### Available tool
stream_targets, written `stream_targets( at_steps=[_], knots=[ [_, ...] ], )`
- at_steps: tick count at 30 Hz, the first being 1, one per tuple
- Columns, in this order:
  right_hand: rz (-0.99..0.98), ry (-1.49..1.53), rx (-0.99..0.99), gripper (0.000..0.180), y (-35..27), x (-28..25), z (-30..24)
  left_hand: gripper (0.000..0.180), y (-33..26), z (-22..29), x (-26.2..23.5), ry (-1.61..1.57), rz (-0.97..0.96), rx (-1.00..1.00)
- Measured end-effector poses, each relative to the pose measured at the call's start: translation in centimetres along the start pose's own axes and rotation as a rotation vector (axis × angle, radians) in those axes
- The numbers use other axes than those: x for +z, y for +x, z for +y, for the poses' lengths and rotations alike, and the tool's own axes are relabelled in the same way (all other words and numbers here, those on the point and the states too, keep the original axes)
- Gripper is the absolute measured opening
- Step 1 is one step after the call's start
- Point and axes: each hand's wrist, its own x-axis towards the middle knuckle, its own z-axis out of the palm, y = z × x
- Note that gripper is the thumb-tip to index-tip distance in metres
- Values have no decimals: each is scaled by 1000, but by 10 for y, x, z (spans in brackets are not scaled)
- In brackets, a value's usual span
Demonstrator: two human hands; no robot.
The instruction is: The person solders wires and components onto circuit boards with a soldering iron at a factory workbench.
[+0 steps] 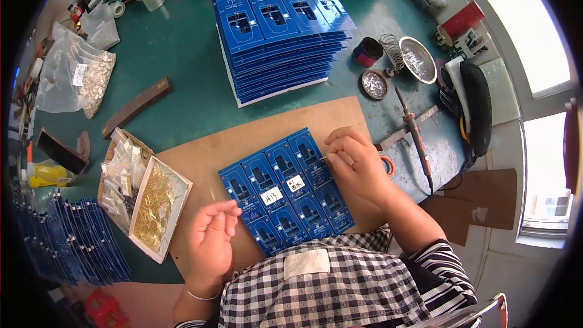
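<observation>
A blue circuit board panel with several dark cutouts lies tilted on a brown board in front of me. Two white paper labels with handwriting sit on its middle. My right hand is at the panel's upper right edge, thumb and forefinger pinched; a tiny thin piece seems to show at the fingertips, too small to name. By the panel's left edge, my left hand has its fingers curled and the tips together; what they hold, if anything, cannot be made out. Left of it stands a shallow box of thin gold-coloured pins.
Behind the panel rises a tall stack of blue boards. A soldering iron, coil spring stand and metal bowl are at right. Left are a box of small bags, a brown bar and upright blue boards.
</observation>
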Motion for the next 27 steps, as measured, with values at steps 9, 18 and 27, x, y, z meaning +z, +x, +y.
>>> stream_targets(
  at_steps=[9, 18, 27],
  knots=[
    [-124, -71, -49, 10, 7, 2, 3, 16, 6, -5, -3, -242, 117, -5],
    [-161, -92, -93, 9, 7, 0, 3, 19, 5, -7, -4, -144, 119, -67],
    [-186, -132, -164, 8, 9, 1, 3, 19, 7, -10, -3, -114, 87, -48]
  ],
)
